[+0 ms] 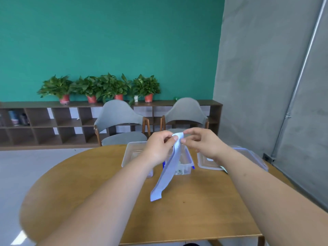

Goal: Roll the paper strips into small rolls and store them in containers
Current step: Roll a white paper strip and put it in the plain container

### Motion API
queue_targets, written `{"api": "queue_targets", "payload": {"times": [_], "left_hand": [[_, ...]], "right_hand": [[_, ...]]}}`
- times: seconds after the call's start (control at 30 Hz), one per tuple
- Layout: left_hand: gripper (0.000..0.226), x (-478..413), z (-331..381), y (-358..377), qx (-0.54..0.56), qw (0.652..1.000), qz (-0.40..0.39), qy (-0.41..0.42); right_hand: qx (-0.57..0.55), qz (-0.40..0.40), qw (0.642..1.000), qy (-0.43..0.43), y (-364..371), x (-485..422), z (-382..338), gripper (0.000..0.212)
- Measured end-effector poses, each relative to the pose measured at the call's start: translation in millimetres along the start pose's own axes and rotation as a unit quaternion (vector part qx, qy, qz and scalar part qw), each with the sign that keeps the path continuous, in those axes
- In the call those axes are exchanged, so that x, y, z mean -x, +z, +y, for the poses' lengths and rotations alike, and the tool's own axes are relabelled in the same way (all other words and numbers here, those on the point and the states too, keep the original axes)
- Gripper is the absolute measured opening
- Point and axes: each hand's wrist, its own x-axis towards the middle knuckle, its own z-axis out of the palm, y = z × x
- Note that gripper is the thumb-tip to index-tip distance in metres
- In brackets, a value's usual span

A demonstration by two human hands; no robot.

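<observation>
Main risk: the paper strip point(168, 172) is pinched only at its top end, so the first turns may start loose or skewed, and a skewed start would produce a cone, not a tight small roll. A second risk is loss of grip. If either pinch slackens while the fingers shift, the strip would drop onto the surface point(106, 183) or into the open containers below. A third risk is that the free tail catches on the rim of the clear container with blue clips point(186, 164) directly behind it, which would crease or tear the paper. The left hand point(158, 148) pinches the top end of the strip between thumb and forefinger. The right hand point(202, 144) pinches the same end from the right, its other fingers loosely curled. Motion blur makes it unclear whether a first fold has been formed at that end. The strip is held above the middle of the surface. It hangs from the two hands, which are almost touching at the pinch, and slopes down toward the near left, its lower edge close to the surface. A second clear container point(129, 153) sits to the far left of the strip, partly hidden by the left hand. A clear lid point(205, 164) lies to the right, under the right forearm.
</observation>
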Motion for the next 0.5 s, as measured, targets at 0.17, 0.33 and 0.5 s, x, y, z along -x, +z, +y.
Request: {"api": "queue_targets", "payload": {"times": [0.17, 0.33, 0.5], "left_hand": [[0.022, 21.3, -11.8, -40.8, -0.015, 1.000, 0.008, -0.017], [0.022, 43.5, -26.1, -90.0, -0.006, 0.997, 0.076, -0.031], [0.030, 70.7, -52.9, -129.2, -0.019, 0.995, 0.068, -0.070]], "right_hand": [[-0.009, -0.023, 0.999, -0.024, 46.3, -11.6, -13.5, 0.018], [-0.075, -0.090, 0.992, -0.040, 94.1, -19.7, -39.4, 0.022], [-0.111, -0.078, 0.989, -0.061, 136.8, -28.6, -55.5, 0.017]]}}
